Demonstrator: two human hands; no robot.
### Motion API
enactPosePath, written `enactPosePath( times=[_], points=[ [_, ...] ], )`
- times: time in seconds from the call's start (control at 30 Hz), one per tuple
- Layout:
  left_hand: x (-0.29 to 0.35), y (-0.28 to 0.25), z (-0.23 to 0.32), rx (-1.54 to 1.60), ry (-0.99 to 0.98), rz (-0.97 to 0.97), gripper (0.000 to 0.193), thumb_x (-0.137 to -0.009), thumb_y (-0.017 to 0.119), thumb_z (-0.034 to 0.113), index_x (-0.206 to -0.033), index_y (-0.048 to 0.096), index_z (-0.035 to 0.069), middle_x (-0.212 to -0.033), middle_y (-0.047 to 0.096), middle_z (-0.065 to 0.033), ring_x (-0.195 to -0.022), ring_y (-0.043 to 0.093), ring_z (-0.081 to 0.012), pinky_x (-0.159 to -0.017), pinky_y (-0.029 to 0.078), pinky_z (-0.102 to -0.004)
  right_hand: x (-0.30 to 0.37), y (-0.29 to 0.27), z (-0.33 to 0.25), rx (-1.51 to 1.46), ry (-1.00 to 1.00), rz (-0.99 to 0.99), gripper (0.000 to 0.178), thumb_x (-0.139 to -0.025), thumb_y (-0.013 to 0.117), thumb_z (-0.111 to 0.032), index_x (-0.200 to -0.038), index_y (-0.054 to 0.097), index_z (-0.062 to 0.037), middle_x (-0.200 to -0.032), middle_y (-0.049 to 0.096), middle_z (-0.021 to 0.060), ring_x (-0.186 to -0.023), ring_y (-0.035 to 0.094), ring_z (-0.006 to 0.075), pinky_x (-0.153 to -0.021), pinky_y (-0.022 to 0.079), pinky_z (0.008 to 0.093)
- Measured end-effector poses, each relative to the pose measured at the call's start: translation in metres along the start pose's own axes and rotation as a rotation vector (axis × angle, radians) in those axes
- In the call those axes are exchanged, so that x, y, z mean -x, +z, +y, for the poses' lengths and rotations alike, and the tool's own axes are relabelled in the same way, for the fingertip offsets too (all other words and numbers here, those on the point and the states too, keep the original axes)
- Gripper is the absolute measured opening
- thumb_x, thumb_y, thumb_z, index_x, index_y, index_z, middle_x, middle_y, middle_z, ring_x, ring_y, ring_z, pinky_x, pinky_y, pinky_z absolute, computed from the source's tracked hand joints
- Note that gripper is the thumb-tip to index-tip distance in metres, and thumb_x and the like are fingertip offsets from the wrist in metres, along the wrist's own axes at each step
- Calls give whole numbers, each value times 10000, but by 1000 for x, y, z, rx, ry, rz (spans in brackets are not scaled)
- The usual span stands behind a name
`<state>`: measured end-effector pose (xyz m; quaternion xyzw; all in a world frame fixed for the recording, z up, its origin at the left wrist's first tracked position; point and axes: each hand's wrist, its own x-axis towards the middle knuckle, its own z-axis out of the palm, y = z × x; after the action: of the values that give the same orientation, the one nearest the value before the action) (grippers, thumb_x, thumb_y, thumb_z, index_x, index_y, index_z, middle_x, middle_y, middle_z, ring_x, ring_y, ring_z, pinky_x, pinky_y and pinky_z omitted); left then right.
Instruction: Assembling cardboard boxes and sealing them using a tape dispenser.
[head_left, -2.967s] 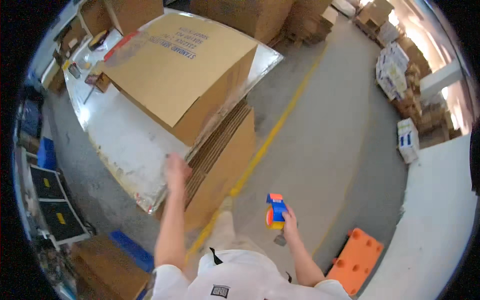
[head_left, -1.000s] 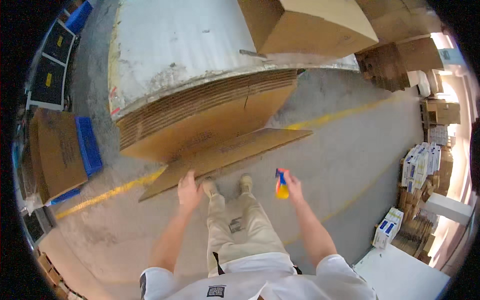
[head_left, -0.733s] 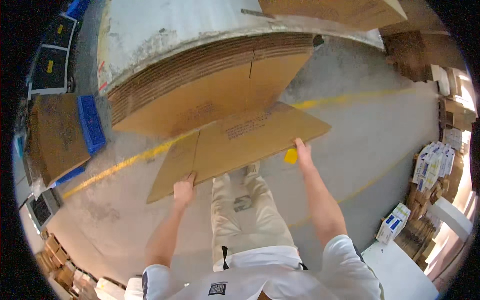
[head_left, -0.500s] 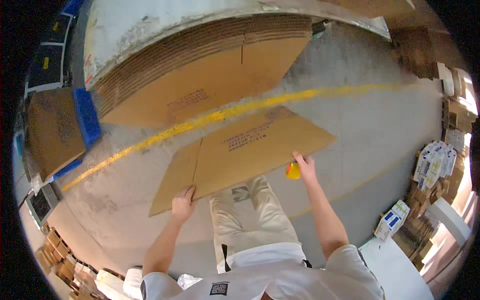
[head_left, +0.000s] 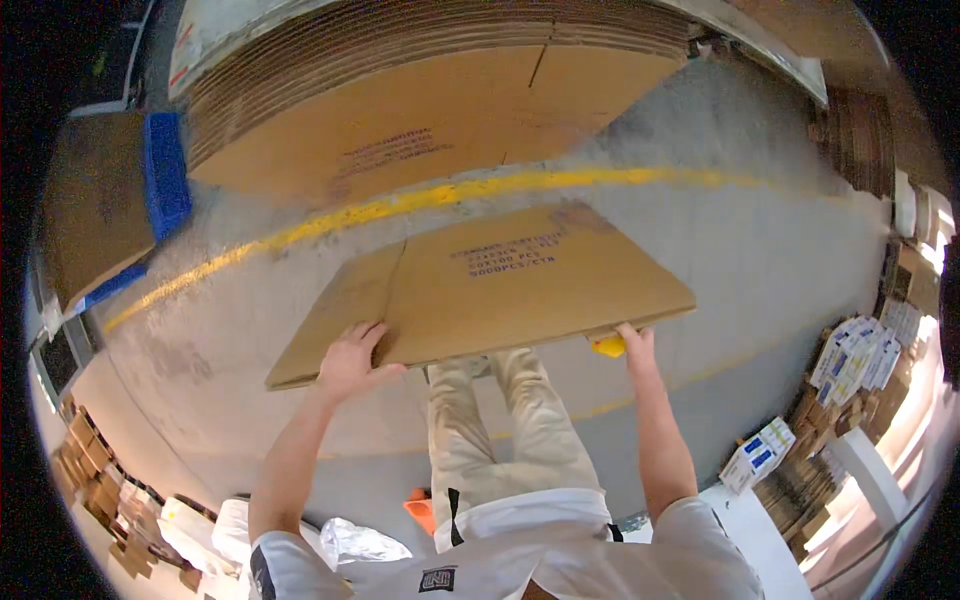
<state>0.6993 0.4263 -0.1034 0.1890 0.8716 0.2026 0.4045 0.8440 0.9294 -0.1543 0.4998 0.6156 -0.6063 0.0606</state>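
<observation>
A flattened cardboard box (head_left: pixel 480 285), printed on its upper face, is in front of my legs, its near edge toward me. My left hand (head_left: pixel 350 362) lies over the near edge at the left; its fingers rest on the cardboard and the thumb is spread apart along the edge. At the right end of that edge, my right hand (head_left: pixel 636 345) is closed on the box. A small yellow object (head_left: pixel 608 346) shows beside its fingers, under the edge; its kind is not clear, and the cardboard partly covers it.
Beyond a yellow floor line (head_left: pixel 450 192) stands a thick stack of flattened boxes (head_left: pixel 480 110). A brown board with a blue edge (head_left: pixel 168 175) is at the left. White-and-blue packages (head_left: pixel 757 455) sit at the right. An orange item (head_left: pixel 420 510) and clear plastic wrap (head_left: pixel 362 542) lie behind me.
The left hand has shifted from holding the edge to lying over it, thumb now spread. The box's near edge has turned more level, its right end lower in view. The stack looks nearer.
</observation>
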Motion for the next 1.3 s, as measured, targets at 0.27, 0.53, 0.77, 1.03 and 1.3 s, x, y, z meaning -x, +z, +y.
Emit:
enactPosePath(
  times=[0.27,0.53,0.77,1.03,1.3],
  points=[
    [58,39,-59,-242,-111,65,489,-857,714,358,-1249,613,84,-1245,625,-183,-1047,631,-379,-855,528,-468,-30,7,-28,18,7,-22,503,-799,752,-154,-1234,582,32,-1162,664,123,-1053,638,251,-904,503,387],
    [124,-22,-74,188,-693,494,362,-1003,570,339,-1110,682,12,-817,654,-283,-765,634,-469,-664,494,-484,-10,16,-119,654,-248,-377,485,-829,735,-179,-1240,597,37,-1196,650,154,-1049,657,260,-883,529,378],
    [82,-50,-114,401,-827,954,625,-997,546,478,-885,670,-125,-648,595,-226,-634,614,-267,-618,472,-454,-23,79,-140,1399,-679,-288,439,-827,713,-260,-1169,612,-4,-1075,602,268,-897,648,444,-775,551,500],
    [62,-26,-185,402,-928,1000,596,-1015,537,434,-1165,620,-137,-1025,701,-237,-982,653,-265,-879,488,-397,-21,122,-123,1558,-683,-294,475,-837,697,-229,-1233,567,-1,-1071,581,263,-862,655,425,-739,553,498],
    [-36,9,-84,326,-778,824,796,-988,532,444,-1517,248,-79,-1555,230,-360,-1456,226,-485,-1200,214,-477,22,181,-102,1667,-871,-54,574,-904,642,-459,-1279,622,-25,-1050,558,303,-838,637,408,-714,538,470]
  ],
)
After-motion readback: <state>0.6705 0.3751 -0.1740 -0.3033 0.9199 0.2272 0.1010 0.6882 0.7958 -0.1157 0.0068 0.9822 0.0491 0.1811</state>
